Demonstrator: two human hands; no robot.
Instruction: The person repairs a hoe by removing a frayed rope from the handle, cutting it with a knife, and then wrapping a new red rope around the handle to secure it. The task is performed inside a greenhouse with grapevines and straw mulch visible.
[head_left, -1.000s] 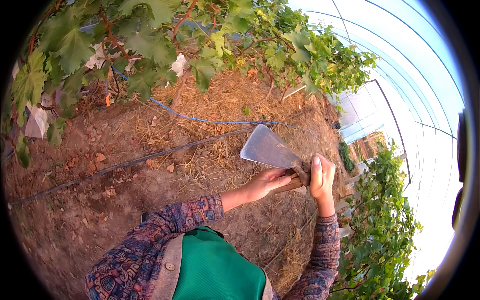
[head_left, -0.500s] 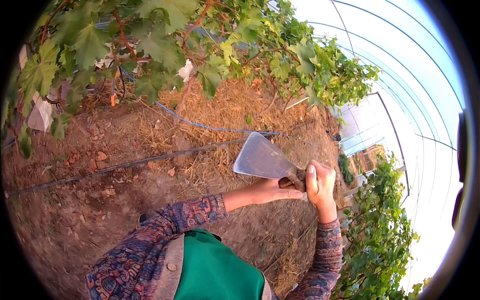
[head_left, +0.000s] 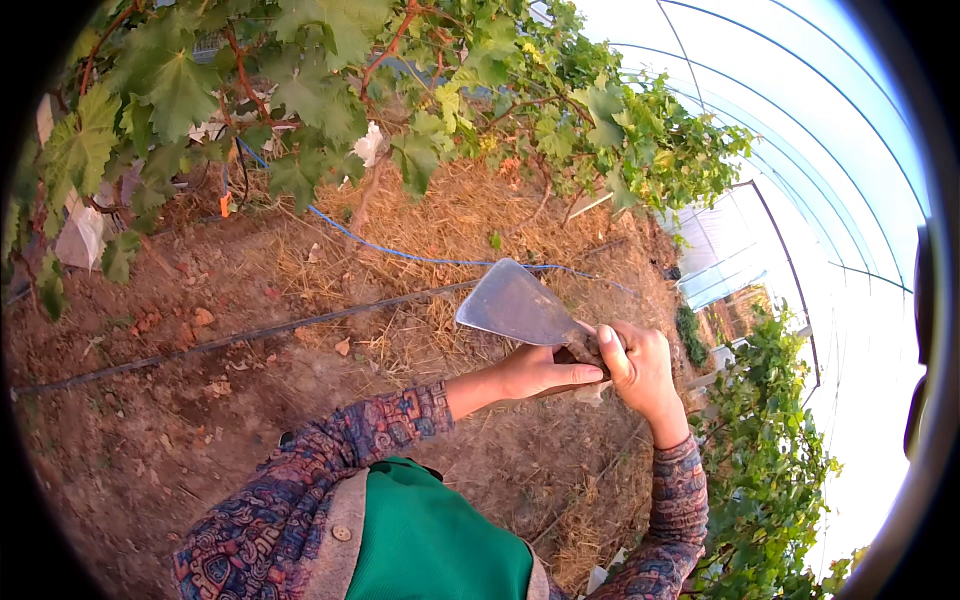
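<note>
Steel hoe blade [head_left: 512,303] up at chest height, wide flat face tilted toward camera, cutting edge pointing up-left, away from body.

Right hand [head_left: 640,368] clamped round the neck just behind the blade, thumb up along it. Left hand [head_left: 535,372] closed underneath, fingers flat along the underside of the same neck, touching the right hand. Handle [head_left: 583,347] mostly hidden inside both grips; can't tell length or where the far end sits.

Judgement on doing this well:
- Keep both grips tight and close to the head. Short lever, good control, low reach.
- Keep fingers behind the blade shoulder, off the edge.
- Hold edge pointed away from torso and green apron [head_left: 430,540].
- If swinging down, slide one hand back along the handle first. Choked-up grip gives a weak stroke.

Outward from the hands:
- Straw mulch [head_left: 440,240] and bare brown soil [head_left: 130,440] below.
- Black drip line [head_left: 300,325] running left to right across the ground, right under the blade. Blue hose [head_left: 400,252] beyond it. Risk: nicking either. Strike well clear of both.
- Grapevine [head_left: 300,90] overhead and behind, stem base near the blue hose. Second vine row [head_left: 770,450] at right.
- Plastic tunnel roof [head_left: 820,120] above right.
</note>
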